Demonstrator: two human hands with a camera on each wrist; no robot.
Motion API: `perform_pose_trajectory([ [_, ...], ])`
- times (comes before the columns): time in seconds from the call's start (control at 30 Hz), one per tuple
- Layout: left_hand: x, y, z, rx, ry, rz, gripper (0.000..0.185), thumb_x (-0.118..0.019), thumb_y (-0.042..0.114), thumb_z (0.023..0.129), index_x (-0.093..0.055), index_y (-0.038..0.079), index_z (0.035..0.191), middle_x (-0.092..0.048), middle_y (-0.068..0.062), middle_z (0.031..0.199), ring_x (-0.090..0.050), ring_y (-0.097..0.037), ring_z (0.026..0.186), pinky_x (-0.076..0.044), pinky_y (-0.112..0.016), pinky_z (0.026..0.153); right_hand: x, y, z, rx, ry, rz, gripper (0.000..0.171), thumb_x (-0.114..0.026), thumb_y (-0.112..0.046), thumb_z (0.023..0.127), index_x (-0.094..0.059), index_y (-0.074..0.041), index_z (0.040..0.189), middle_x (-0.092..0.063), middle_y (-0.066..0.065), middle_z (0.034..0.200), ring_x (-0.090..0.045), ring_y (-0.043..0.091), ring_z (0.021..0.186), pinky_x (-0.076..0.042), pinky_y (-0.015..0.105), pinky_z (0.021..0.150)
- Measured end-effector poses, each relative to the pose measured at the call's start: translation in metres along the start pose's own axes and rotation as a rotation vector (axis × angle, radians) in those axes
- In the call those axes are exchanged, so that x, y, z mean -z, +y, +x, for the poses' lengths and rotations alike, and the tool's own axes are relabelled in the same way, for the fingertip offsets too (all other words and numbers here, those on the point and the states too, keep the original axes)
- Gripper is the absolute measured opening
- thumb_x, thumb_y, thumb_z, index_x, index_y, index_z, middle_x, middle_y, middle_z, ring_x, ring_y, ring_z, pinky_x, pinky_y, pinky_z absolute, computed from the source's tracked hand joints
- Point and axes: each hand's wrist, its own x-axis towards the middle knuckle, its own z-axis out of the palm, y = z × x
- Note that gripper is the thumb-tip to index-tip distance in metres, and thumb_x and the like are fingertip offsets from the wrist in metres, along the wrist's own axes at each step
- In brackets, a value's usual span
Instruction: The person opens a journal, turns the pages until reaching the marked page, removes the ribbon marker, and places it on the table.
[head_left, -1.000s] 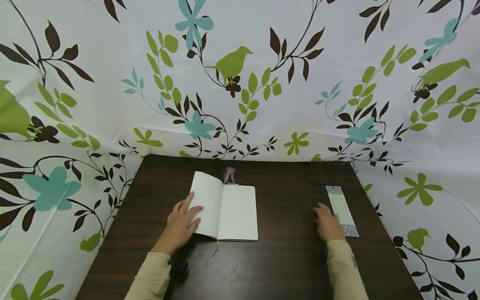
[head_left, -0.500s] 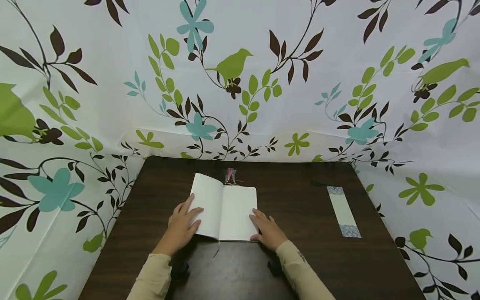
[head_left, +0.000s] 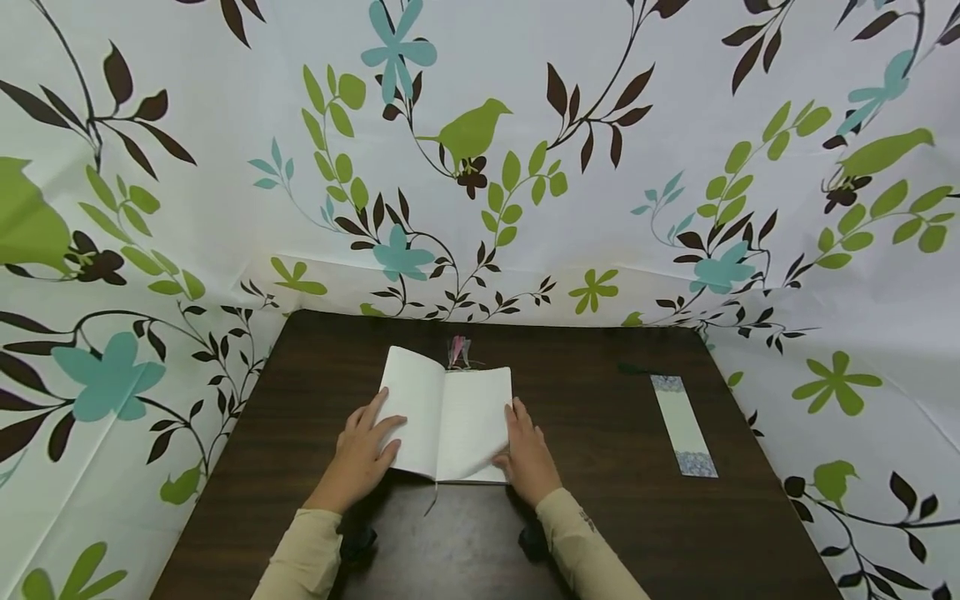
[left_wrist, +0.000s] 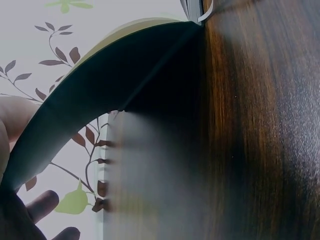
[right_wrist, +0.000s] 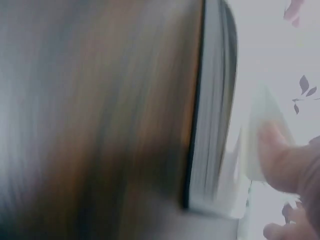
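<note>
An open notebook (head_left: 450,412) with white pages lies on the dark wooden table (head_left: 615,525), near its middle. My left hand (head_left: 362,454) rests on the left page with straight fingers, and that side's dark cover (left_wrist: 100,90) bows up off the table. My right hand (head_left: 528,454) is at the notebook's right edge. In the blurred right wrist view its thumb (right_wrist: 280,155) presses against a pale page (right_wrist: 262,125) lifted off the page block (right_wrist: 212,125). A pink tassel (head_left: 459,350) sticks out past the top of the spine.
A long pale bookmark (head_left: 682,425) with patterned ends lies flat near the table's right edge. A thin ribbon (head_left: 431,498) hangs from the notebook's near edge. A cloth printed with leaves and birds (head_left: 480,167) walls in the table behind and on both sides.
My right hand left the bookmark at the right, crossed to the notebook's right edge, and now lifts a page there. The left hand stayed on the left page.
</note>
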Motion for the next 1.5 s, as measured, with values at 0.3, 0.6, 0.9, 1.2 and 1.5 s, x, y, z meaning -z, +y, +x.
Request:
perform_pose_trajectory([
  [0.3, 0.001, 0.006, 0.001, -0.025, 0.013, -0.005, 0.029, -0.065, 0.016, 0.1, -0.068, 0.012, 0.129, -0.025, -0.015, 0.165, -0.034, -0.049, 0.134, -0.034, -0.073, 0.094, 0.002, -0.039, 0.003, -0.069, -0.138, 0.694, 0.096, -0.063, -0.014, 0.102, 0.013, 0.004, 0.158, -0.02, 0.03, 0.162, -0.037, 0.041, 0.143, -0.041, 0.048, 0.108],
  [0.6, 0.0, 0.005, 0.0, -0.056, 0.056, -0.039, 0.045, -0.051, 0.023, 0.107, -0.048, 0.01, 0.15, -0.028, -0.015, 0.164, -0.036, -0.048, 0.135, -0.035, -0.073, 0.094, -0.009, -0.075, 0.01, 0.075, -0.344, 0.569, 0.069, -0.055, -0.031, 0.107, -0.02, -0.009, 0.163, -0.017, 0.013, 0.169, -0.025, 0.033, 0.151, -0.031, 0.051, 0.117],
  [0.9, 0.002, 0.005, -0.001, -0.067, 0.033, -0.111, 0.052, -0.042, 0.018, 0.109, -0.033, 0.019, 0.16, -0.021, -0.015, 0.167, -0.028, -0.05, 0.14, -0.028, -0.077, 0.096, -0.02, -0.083, 0.012, 0.263, -0.381, 0.349, 0.056, -0.057, -0.027, 0.106, -0.039, -0.013, 0.157, -0.024, 0.013, 0.167, -0.025, 0.03, 0.152, -0.033, 0.046, 0.117],
  [1.2, 0.004, 0.003, -0.004, -0.031, -0.001, -0.039, 0.035, -0.044, 0.022, 0.109, -0.066, 0.013, 0.134, -0.02, -0.012, 0.168, -0.026, -0.047, 0.141, -0.032, -0.076, 0.094, -0.025, -0.068, 0.01, 0.249, -0.35, 0.36, 0.049, -0.056, -0.022, 0.106, -0.045, -0.012, 0.153, -0.03, 0.007, 0.165, -0.029, 0.027, 0.151, -0.033, 0.042, 0.116],
  [1.5, 0.004, -0.002, -0.006, -0.052, 0.018, -0.02, 0.033, -0.048, 0.021, 0.108, -0.066, 0.013, 0.135, -0.024, -0.008, 0.168, -0.026, -0.046, 0.142, -0.03, -0.075, 0.095, -0.023, -0.041, 0.009, 0.136, -0.322, 0.206, 0.048, -0.062, -0.018, 0.103, -0.051, -0.01, 0.148, -0.036, 0.012, 0.162, -0.031, 0.03, 0.15, -0.029, 0.045, 0.119],
])
